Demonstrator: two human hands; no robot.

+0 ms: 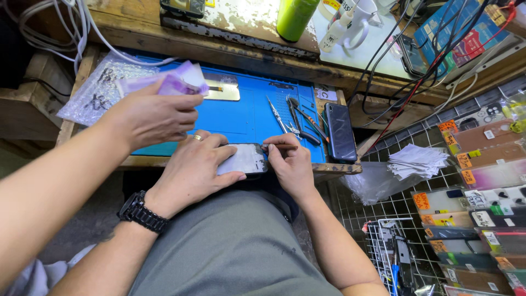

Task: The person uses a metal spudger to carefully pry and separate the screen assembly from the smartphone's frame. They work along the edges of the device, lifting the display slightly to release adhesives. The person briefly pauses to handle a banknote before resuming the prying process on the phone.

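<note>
The wooden workbench [230, 55] is stretching across the far side, and one blue work mat [252, 118] is lying on its near shelf. Near centre, the wearer's lap in grey trousers [230, 246] is filling the foreground.

Three hands are showing. The left hand [192, 170], with a ring and a black wristwatch [141, 212], is lying over one phone screen panel [244, 159] at the mat's near edge, fingers spread flat and thumb tucked under its near side. The right hand [290, 161] is touching the panel's right end, fingers curled tight and pinching a thin tool [274, 147] against that edge. A third hand [150, 115], someone else's, is reaching in from the left, fingers closed around folded purple banknotes [175, 83]; how many, I cannot tell.

One dark phone [339, 131] is lying upright on the mat's right side. One gold-edged screen [222, 90] is lying at the far side of the mat. Several tweezers and hand tools [298, 120] are lying between the panel and the dark phone. One clear plastic bag [98, 90] is lying far left.

On the right, a wire rack [476, 181] is holding rows of phone cases in clear sleeves, most bearing small orange rectangular labels at their left ends. One stack of white papers [416, 160] is sitting beside it. Far centre, one green cylinder [295, 17] is standing.
</note>
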